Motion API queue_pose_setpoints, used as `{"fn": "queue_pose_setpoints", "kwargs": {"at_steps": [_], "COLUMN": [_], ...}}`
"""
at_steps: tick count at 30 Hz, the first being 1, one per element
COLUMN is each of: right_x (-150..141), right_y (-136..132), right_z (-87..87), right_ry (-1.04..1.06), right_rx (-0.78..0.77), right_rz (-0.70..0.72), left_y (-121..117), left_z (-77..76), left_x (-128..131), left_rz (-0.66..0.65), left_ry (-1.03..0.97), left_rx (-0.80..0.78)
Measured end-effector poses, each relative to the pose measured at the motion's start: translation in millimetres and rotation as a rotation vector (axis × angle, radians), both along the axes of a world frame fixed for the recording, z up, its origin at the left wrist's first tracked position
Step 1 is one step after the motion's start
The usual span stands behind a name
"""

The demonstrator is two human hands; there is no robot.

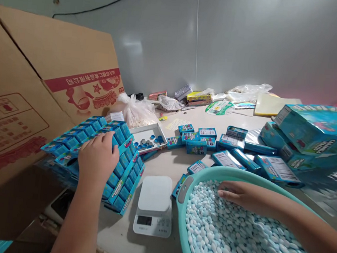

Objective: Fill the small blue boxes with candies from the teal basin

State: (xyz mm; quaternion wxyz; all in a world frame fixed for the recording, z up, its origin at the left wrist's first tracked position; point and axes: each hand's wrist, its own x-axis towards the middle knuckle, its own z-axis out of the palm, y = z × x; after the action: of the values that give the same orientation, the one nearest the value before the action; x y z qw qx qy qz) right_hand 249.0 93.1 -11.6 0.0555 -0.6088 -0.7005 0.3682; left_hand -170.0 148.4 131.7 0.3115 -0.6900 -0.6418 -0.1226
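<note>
My left hand [99, 151] lies over the top of the stacked display trays [123, 181], which hold many small blue candy boxes. Its fingers curl down around one small box, partly hidden under the palm. My right hand [230, 190] reaches into a teal basin [181, 211] of pale blue and white coated candies [214, 234]. Thumb and fingers are drawn together at the candy surface; what lies between them is hidden. Between the trays and the basin sits a white kitchen scale [155, 195] with nothing on its plate.
A large cardboard carton [83, 54] stands at the left. Loose small blue boxes [196, 147] lie behind the basin, with larger blue cartons [314, 128] at the right. A shallow white tray [136, 132] holds blue and grey discs. Plastic bags [137, 109] line the wall.
</note>
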Motion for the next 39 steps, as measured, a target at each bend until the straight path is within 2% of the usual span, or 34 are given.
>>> {"fn": "queue_pose_setpoints", "kwargs": {"at_steps": [2,5,7,8,9,12,14,16,20,25,29,32,35,39], "right_x": [1,0,-2,-3,-4,-6,-7,-6,-3,-1,0,1,0,0], "right_y": [-1,-1,-2,-2,-2,-3,-3,-4,-3,0,0,-2,-3,-3], "right_z": [1.2,6.2,10.1,11.9,13.6,17.4,19.1,19.2,13.0,4.8,1.7,1.1,1.5,-2.2], "right_ry": [0.021,0.028,0.026,0.021,0.013,-0.015,-0.041,-0.063,-0.070,-0.051,-0.002,0.014,-0.001,-0.021], "right_rx": [-0.066,-0.070,-0.046,-0.029,-0.015,0.005,0.004,0.004,-0.030,-0.055,-0.048,-0.056,-0.059,-0.051], "right_rz": [0.040,0.020,0.022,0.029,0.035,0.032,0.020,0.016,0.010,0.021,0.064,0.062,0.081,0.078], "left_y": [-4,2,23,39,58,123,159,183,199,191,167,146,124,73], "left_z": [-14.3,-47.0,-71.1,-81.6,-90.3,-104.0,-106.3,-108.2,-118.4,-128.3,-126.2,-114.3,-87.6,-31.1], "left_x": [9,38,61,72,82,95,91,81,65,64,65,71,83,87], "left_rz": [-0.060,-0.287,-0.462,-0.481,-0.398,-0.218,-0.077,0.051,0.158,0.104,-0.053,-0.169,-0.273,-0.352], "left_ry": [-0.061,-0.142,-0.167,-0.193,-0.270,-0.336,-0.364,-0.378,-0.354,-0.290,-0.281,-0.303,-0.316,-0.339], "left_rx": [0.080,0.115,-0.095,-0.259,-0.376,-0.464,-0.535,-0.606,-0.685,-0.678,-0.619,-0.552,-0.471,-0.321]}}
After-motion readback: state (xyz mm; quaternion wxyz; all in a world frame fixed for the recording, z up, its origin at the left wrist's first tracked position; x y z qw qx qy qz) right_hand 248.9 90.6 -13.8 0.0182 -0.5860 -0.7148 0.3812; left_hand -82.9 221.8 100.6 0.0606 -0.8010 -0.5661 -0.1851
